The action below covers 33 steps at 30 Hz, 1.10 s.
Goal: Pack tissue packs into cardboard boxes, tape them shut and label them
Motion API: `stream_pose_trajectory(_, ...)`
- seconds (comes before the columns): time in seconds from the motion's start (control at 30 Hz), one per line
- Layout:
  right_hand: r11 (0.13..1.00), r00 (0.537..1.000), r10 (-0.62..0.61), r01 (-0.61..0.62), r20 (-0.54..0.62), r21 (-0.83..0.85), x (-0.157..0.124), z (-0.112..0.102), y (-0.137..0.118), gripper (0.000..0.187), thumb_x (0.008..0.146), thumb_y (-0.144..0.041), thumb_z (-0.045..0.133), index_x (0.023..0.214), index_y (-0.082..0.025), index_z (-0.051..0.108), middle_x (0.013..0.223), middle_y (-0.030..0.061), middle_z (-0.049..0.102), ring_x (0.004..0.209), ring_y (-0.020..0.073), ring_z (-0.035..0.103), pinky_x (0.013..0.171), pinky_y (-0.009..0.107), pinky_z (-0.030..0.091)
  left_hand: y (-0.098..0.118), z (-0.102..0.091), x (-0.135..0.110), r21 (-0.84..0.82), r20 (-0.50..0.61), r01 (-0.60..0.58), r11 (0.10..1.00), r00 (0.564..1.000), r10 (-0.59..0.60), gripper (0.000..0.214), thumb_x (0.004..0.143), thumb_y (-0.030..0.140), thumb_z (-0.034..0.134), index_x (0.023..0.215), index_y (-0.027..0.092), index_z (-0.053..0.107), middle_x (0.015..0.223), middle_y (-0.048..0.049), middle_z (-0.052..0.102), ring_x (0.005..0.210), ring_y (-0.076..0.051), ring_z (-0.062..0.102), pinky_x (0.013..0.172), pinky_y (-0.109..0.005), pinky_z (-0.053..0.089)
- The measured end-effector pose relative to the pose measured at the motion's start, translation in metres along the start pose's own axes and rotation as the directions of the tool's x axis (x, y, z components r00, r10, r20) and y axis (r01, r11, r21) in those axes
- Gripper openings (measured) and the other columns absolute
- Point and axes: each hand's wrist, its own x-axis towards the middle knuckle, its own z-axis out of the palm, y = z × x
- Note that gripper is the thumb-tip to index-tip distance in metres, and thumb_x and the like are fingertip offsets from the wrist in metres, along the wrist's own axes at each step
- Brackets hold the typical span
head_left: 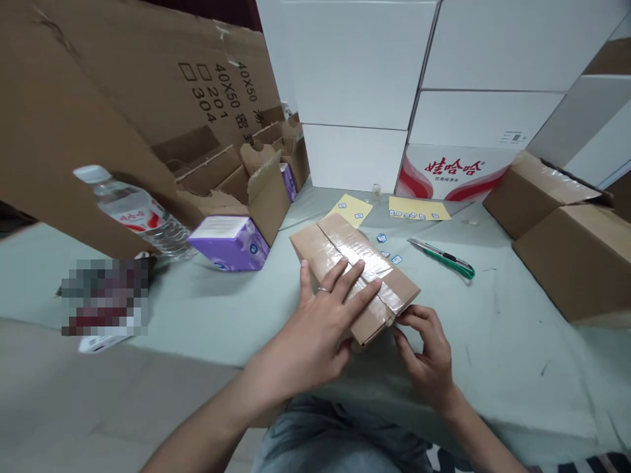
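Note:
A small cardboard box bound with clear packing tape lies on the pale green table top. My left hand, with a ring on one finger, spreads over its taped top, thumb down its near side. My right hand curls at the box's lower right end, fingertips against the corner where the tape ends. A green-handled utility knife lies to the right of the box, beside small blue-and-white labels. Two yellow sheets lie beyond.
A purple carton and a water bottle stand left, under a large cardboard sheet. An open cardboard box sits right. Stacked white cartons form the back. A pixelated patch hides something at the left.

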Motion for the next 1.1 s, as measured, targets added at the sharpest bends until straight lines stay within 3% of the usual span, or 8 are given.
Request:
stream_pose_trajectory(0.13,1.0,1.0,0.016,-0.016,0.007,-0.01,0.002,-0.001,-0.001,0.02,0.089,-0.007,0.059,0.1,-0.024,0.062,0.092,0.0045,0.06,0.085,0.019,0.062,0.073,0.033,0.053,-0.003,0.004,0.002,0.064,-0.049,-0.028,0.998,0.998,0.031,0.088,0.076,-0.001,0.055,0.155,0.028,0.026,0.163,-0.0151,0.024,0.15,-0.041,0.021,0.109,-0.083,0.007)
stream_pose_trajectory(0.3,1.0,0.999,0.026,-0.026,0.044,-0.01,0.006,-0.007,0.002,0.018,0.089,-0.007,0.058,0.095,-0.024,0.06,0.09,0.0044,0.058,0.083,0.0188,0.061,0.071,0.031,0.052,-0.009,0.011,0.005,0.102,-0.135,-0.054,0.993,0.989,0.067,0.07,0.089,0.018,0.063,0.151,0.031,0.033,0.156,-0.0142,0.039,0.142,-0.039,0.035,0.11,-0.08,0.014)
stream_pose_trajectory(0.5,1.0,0.986,-0.001,-0.004,0.164,0.03,0.022,-0.02,0.016,0.013,0.09,-0.01,0.057,0.09,-0.024,0.058,0.092,0.0038,0.06,0.084,0.0162,0.062,0.071,0.026,0.052,-0.004,0.022,0.004,0.134,-0.28,-0.052,0.99,0.956,0.089,0.079,0.08,0.052,0.075,0.148,0.03,0.041,0.14,-0.016,0.054,0.123,-0.036,0.051,0.112,-0.074,0.013)
stream_pose_trajectory(0.67,0.996,0.961,0.011,-0.034,0.276,0.08,0.033,-0.036,0.023,0.007,0.093,-0.019,0.055,0.088,-0.023,0.057,0.093,0.0053,0.061,0.086,0.0166,0.063,0.074,0.027,0.054,0.005,0.033,0.005,0.23,-0.448,-0.023,0.973,0.885,0.127,0.085,0.073,0.063,0.076,0.143,0.024,0.047,0.122,-0.0129,0.062,0.114,-0.03,0.055,0.117,-0.056,0.005)
stream_pose_trajectory(0.77,0.966,0.893,0.144,-0.22,0.426,0.136,0.041,-0.052,0.039,0.018,0.096,-0.035,0.052,0.083,-0.022,0.056,0.096,0.0076,0.061,0.089,0.0189,0.063,0.077,0.031,0.055,0.006,0.037,0.007,0.278,-0.493,-0.001,0.961,0.858,0.143,0.082,0.076,0.068,0.07,0.141,0.023,0.05,0.117,-0.0129,0.064,0.112,-0.03,0.056,0.114,-0.052,0.013)
stream_pose_trajectory(0.87,0.915,0.799,0.349,-0.404,0.49,0.008,0.058,-0.059,0.074,0.037,0.095,-0.052,0.049,0.076,-0.02,0.055,0.092,0.0085,0.063,0.086,0.0214,0.065,0.075,0.035,0.056,0.007,0.043,0.009,0.309,-0.515,0.006,0.951,0.842,0.162,0.086,0.075,0.073,0.066,0.142,0.022,0.05,0.117,-0.0133,0.064,0.108,-0.031,0.056,0.108,-0.051,0.024)
stream_pose_trajectory(0.97,0.858,0.741,0.511,-0.471,0.437,-0.204,0.081,-0.045,0.118,0.035,0.096,-0.047,0.053,0.08,-0.017,0.059,0.079,0.0034,0.063,0.073,0.0173,0.064,0.068,0.034,0.055,0.013,0.049,0.014,0.322,-0.509,0.024,0.947,0.847,0.151,0.092,0.074,0.075,0.066,0.144,0.018,0.048,0.118,-0.0151,0.064,0.106,-0.032,0.056,0.101,-0.048,0.035)
stream_pose_trajectory(1.1,0.764,0.671,0.635,-0.472,0.382,-0.441,0.103,-0.011,0.155,0.027,0.095,-0.037,0.062,0.111,-0.015,0.064,0.107,0.0053,0.068,0.088,0.0168,0.066,0.078,0.036,0.057,0.028,0.054,0.024,0.292,-0.563,0.095,0.952,0.821,0.091,0.086,0.074,0.071,0.068,0.138,0.015,0.055,0.118,-0.0157,0.065,0.104,-0.031,0.055,0.094,-0.044,0.041)
